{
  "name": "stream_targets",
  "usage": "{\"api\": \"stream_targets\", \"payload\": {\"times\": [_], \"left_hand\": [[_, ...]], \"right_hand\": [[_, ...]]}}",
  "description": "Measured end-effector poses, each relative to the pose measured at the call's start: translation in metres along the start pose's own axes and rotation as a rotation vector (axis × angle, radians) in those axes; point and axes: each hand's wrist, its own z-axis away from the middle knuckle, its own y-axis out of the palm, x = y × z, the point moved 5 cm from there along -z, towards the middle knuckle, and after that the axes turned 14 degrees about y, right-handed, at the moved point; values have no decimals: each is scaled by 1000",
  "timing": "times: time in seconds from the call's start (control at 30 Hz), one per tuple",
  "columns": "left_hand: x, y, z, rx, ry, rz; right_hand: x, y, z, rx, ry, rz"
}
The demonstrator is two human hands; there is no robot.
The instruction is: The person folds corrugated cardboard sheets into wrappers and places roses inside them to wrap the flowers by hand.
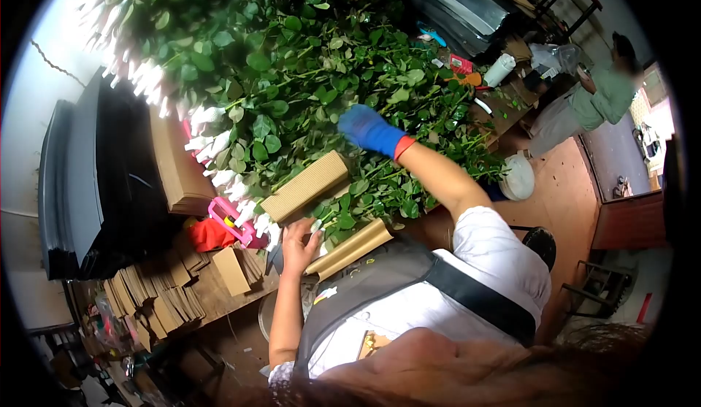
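A large heap of leafy green rose stems (292,78) fills the surface in front of me, with white-wrapped flower heads (212,144) along its left side. My right hand (371,131), in a blue glove with a red cuff, is over the leaves; its fingers are blurred. My left hand (298,246) is bare, thumb and fingers apart, near the lower end of a corrugated cardboard piece (307,186) and beside a small white flower head. A second folded cardboard piece (350,250) lies against my apron, just right of the left hand.
Cardboard strips (157,301) stand in stacks on the left table near a pink tool (232,221) and red cloth (209,235). Dark panels (87,181) lean at far left. A white bucket (518,177) stands on the right; a person (595,104) is beyond it.
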Motion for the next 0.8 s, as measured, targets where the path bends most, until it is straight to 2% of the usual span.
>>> {"api": "stream_targets", "payload": {"times": [0.03,0.07,0.13,0.17,0.23,0.3,0.4,0.43,0.47,0.5,0.57,0.6,0.7,0.73,0.8], "left_hand": [[2,0,1,-19,18,-27],[5,3,0,-44,37,-53],[4,6,-1,-107,47,-81],[4,8,-1,-108,12,-62],[7,7,0,-106,-48,-34],[23,14,9,-118,-187,152],[57,37,25,-209,-349,354],[63,41,31,-248,-397,405],[26,19,11,-178,-529,429],[32,23,13,-223,-389,479],[36,21,17,-255,-234,316],[36,23,17,-271,-229,301],[25,20,16,-291,-362,324],[26,19,16,-293,-277,265],[18,13,6,-188,-181,155]], "right_hand": [[-5,-8,0,107,26,-81],[-10,-48,5,65,85,-79],[-30,-132,34,-383,72,-242],[-44,-153,50,-642,30,-201],[-50,-183,74,-649,-61,-123],[-59,-165,85,-409,-174,-293],[-75,-113,112,-226,-177,-411],[-74,-99,118,-190,-137,-332],[-72,-85,125,-155,-96,-256],[-70,-70,131,-119,-54,-180],[-71,-31,135,-17,118,-7],[-74,-14,137,29,205,83],[-72,6,141,95,205,143],[-74,18,138,320,231,204],[-61,-4,132,189,167,236]]}}
